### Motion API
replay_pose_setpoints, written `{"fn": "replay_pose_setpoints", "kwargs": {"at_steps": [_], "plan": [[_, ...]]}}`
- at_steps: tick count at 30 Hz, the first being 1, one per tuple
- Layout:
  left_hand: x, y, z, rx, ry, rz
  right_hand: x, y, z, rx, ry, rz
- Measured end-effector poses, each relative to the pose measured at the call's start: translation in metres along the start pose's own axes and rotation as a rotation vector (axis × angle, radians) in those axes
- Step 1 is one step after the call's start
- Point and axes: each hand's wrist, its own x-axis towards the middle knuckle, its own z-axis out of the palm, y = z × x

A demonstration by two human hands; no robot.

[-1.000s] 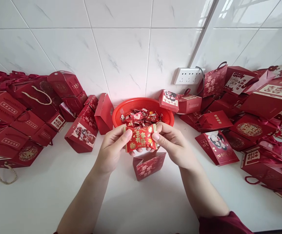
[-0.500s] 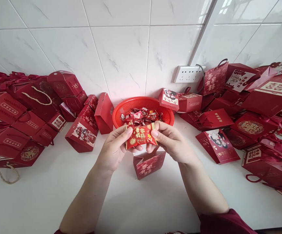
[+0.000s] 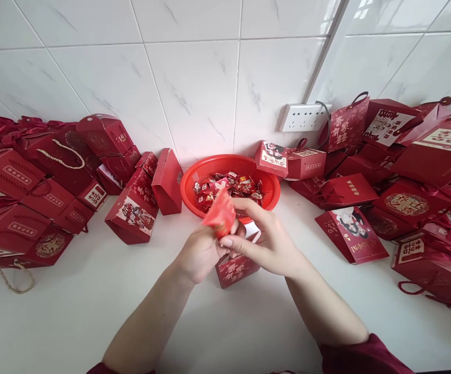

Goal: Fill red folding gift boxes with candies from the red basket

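Observation:
A red candy packet (image 3: 221, 212), smeared by motion, is tilted up between my two hands in front of the basket. My left hand (image 3: 200, 252) is closed on its lower part, palm turned up. With thumb and fingers curled, my right hand (image 3: 266, 239) grips the packet's right side. Below and partly behind my right hand stands a small red box (image 3: 238, 271) with its top open; my fingers hide part of it. Just behind my hands, a red plastic basket (image 3: 188, 179) holds several small wrapped sweets (image 3: 210, 191).
Red gift boxes are piled at the left (image 3: 50, 200) and at the right (image 3: 405, 202). A patterned box (image 3: 134, 208) and a plain one (image 3: 167, 182) stand left of the basket. Two boxes touch its right rim. A white power strip (image 3: 302, 118) is on the tiled wall.
The packet has turned from lying flat, printed face up, to tilted on end. My hands have drawn together, and my left hand has moved right and rolled palm up.

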Motion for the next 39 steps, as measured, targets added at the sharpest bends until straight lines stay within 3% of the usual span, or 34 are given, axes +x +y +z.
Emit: {"fn": "replay_pose_setpoints", "kwargs": {"at_steps": [5, 7, 10, 13, 16, 19, 23, 30, 35, 39], "plan": [[-0.002, -0.007, -0.001, 0.179, 0.034, 0.005, -0.002, 0.000, 0.000, -0.121, 0.082, -0.067], [-0.003, -0.006, -0.003, 0.272, 0.101, 0.024, -0.003, -0.003, -0.002, -0.119, 0.104, -0.085], [-0.002, -0.003, -0.007, 0.323, 0.250, 0.225, -0.003, -0.007, -0.004, -0.088, 0.124, -0.070], [-0.002, 0.002, -0.008, 0.260, 0.291, 0.361, -0.003, -0.006, -0.005, 0.087, 0.123, 0.046], [-0.006, 0.009, -0.007, 0.228, 0.264, 0.269, -0.001, -0.002, -0.006, 0.280, 0.102, 0.150], [-0.011, 0.014, -0.007, 0.226, 0.238, 0.187, 0.003, 0.000, -0.007, 0.348, 0.119, 0.157], [-0.015, 0.016, -0.009, 0.289, 0.144, 0.199, 0.006, -0.001, -0.007, 0.360, 0.139, 0.137], [-0.013, 0.015, -0.010, 0.290, 0.121, 0.166, 0.003, 0.000, -0.007, 0.304, 0.224, 0.125], [-0.008, 0.011, -0.009, 0.263, 0.145, 0.380, 0.002, 0.001, -0.003, 0.230, 0.380, 0.044], [-0.007, 0.006, -0.005, 0.337, 0.334, 0.524, -0.002, 0.003, 0.020, 0.226, 0.398, 0.051]]}}
